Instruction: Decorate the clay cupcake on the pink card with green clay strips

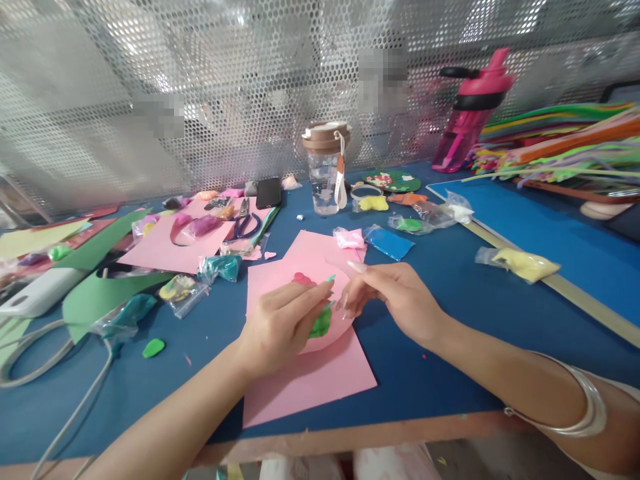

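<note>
In the head view my left hand [285, 323] is closed in a pinch above a rounded pink paper piece [325, 341]. A green patch of modelling clay [321, 323] shows beneath its fingers, and a red clay shape [303, 279] lies just beyond the knuckles. My right hand [387, 293] faces it with curled fingers, the tips close to the left fingertips over the paper's right side. Whatever either pinch holds is too small or hidden to make out. Under the rounded piece lies a larger pink sheet [310, 400] on the blue table.
Bagged clay lies around, including a blue packet [389, 243] and a yellow one [527, 265]. Scissors [245, 223], a phone [269, 193] and a clear cup [325, 173] stand or lie behind. A pink bottle [470, 113] is back right; a white cable [95, 393] runs left.
</note>
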A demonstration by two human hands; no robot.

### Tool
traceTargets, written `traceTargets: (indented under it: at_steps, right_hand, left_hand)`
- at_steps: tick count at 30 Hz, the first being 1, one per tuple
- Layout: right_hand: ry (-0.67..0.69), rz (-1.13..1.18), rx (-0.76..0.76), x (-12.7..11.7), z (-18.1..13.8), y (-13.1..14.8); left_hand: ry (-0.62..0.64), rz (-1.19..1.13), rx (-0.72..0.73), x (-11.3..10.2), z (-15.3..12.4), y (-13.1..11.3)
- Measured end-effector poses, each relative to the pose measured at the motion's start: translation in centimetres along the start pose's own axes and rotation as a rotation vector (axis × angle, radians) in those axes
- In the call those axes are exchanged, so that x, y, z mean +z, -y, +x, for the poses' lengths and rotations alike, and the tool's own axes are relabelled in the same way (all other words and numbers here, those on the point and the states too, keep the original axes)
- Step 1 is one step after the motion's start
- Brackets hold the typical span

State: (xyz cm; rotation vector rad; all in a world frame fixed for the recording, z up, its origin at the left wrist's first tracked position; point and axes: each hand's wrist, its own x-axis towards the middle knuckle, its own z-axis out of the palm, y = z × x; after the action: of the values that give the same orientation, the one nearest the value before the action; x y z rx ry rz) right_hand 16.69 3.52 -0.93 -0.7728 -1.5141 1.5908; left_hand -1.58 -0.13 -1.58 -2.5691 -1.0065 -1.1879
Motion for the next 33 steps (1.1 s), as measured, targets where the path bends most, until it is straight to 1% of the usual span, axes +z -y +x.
traceTargets:
  at_steps: [3, 5, 8, 11, 17, 21, 23, 27, 30, 33]
  right_hand:
    - [-0.03, 0.017, -0.017, -0.03, 0.09, 0.05]
    - [-0.028, 0.01, -0.011, 0.02, 0.04, 0.06]
    - [-0.013, -0.002, 0.005, 0.08, -0.09, 0.04]
    - [-0.016, -0.007, 0.005, 0.06, -0.13, 0.1]
    - [-0.031, -0.003, 0.007, 0.04, -0.03, 0.17]
    - [-0.029, -0.03, 0.007, 0.1, -0.09, 0.17]
    - [-0.03, -0.04, 0.008, 0.09, -0.12, 0.21]
    - [-0.036, -0.057, 0.012, 0.06, -0.11, 0.18]
    - [-0.035, -0.073, 0.005, 0.02, -0.12, 0.07]
    - [-0.022, -0.09, -0.008, -0.01, -0.16, 0.0]
  left_hand:
    - [-0.077, -0.033, -0.041, -0.25, -0.02, -0.04]
    - [-0.092, -0.031, -0.03, -0.4, -0.04, -0.05]
    - [-0.029, 0.008, 0.018, -0.3, -0.1, 0.11]
    - [0.026, 0.014, 0.007, 0.02, -0.18, 0.38]
    - [-0.032, -0.061, -0.038, -0.05, -0.03, 0.48]
    - [0.024, -0.058, 0.018, -0.41, 0.18, 0.33]
    - [0.045, -0.017, 0.012, -0.47, 0.18, 0.28]
    - [0.036, 0.027, -0.024, -0.33, 0.04, 0.38]
    - [0.044, -0.026, -0.029, -0.2, -0.04, 0.5]
    - [0.014, -0.077, 0.009, -0.18, -0.05, 0.5]
